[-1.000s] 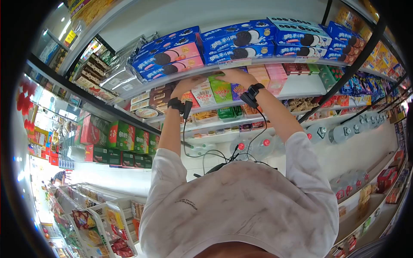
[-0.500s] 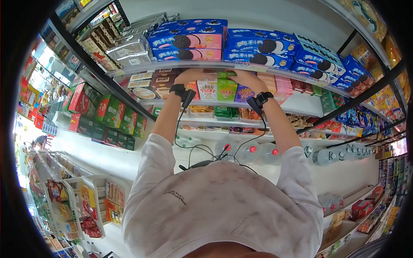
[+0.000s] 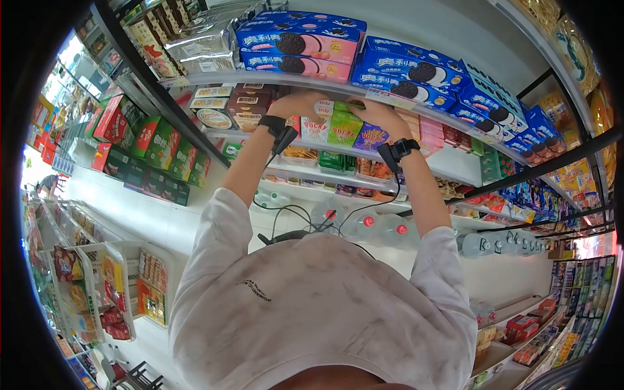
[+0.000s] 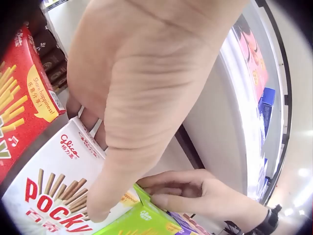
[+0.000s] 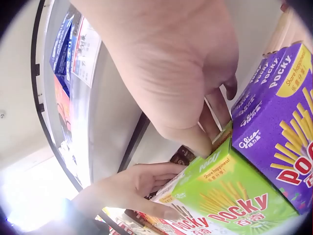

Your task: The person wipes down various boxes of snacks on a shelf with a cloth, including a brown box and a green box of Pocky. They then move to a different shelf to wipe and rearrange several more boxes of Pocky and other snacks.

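Observation:
In the left wrist view, my left hand grips a white Pocky box, the thumb over its front and the fingers down its far side. A green Pocky box stands against the white one. My right hand holds the green box at its top, with fingers reaching down the side next to a purple Pocky box. Left of the white box is a red box picturing yellow sticks. Both hands work beneath the upper shelf's edge, as the head view shows.
Blue Oreo boxes are stacked on the shelf above, whose front edge runs just over my hands. Brown boxes stand to the left, pink boxes to the right. Large clear bottles stand on the floor below.
The head view has turned, so the shelves now slope down to the right. My hands stay at the white and green boxes throughout.

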### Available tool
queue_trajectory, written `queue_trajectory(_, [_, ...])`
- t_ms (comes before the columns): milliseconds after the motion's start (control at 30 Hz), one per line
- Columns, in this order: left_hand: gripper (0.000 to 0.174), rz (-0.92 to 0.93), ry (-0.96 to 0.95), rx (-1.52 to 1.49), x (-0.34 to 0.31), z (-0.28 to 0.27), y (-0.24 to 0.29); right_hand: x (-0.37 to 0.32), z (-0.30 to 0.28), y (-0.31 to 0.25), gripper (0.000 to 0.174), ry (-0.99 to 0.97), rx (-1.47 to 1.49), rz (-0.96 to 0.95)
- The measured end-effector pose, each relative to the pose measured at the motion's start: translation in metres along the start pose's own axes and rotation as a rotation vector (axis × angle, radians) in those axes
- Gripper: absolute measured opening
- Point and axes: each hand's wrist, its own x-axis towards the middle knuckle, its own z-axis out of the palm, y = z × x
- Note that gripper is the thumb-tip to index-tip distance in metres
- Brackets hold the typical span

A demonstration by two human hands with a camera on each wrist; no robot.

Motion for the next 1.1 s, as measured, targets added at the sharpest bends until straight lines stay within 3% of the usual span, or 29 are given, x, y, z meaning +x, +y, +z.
queue_trajectory(167, [0.079,0.053,0.074,0.052,0.001,0.007,-0.011,-0.009,-0.004,-0.023,0.059,-0.057,0.099,0.023])
queue_trajectory(267, [0.078,0.067,0.045,0.025,0.008,0.009,-0.022,-0.013,-0.004,-0.031,0.072,-0.082,-0.046,0.01])
queue_trajectory(667, [0.074,0.037,0.03,0.02,0.009,0.014,-0.026,0.001,0.022,-0.008,0.064,-0.033,-0.014,-0.091])
queue_trajectory(867, [0.076,0.051,0.121,0.041,0.015,0.026,-0.028,0.001,0.016,-0.011,0.071,-0.052,0.031,-0.079])
queue_trajectory(1100, [0.075,0.028,0.12,0.103,0.008,0.014,0.003,-0.002,0.014,-0.018,0.067,-0.068,-0.024,-0.048])
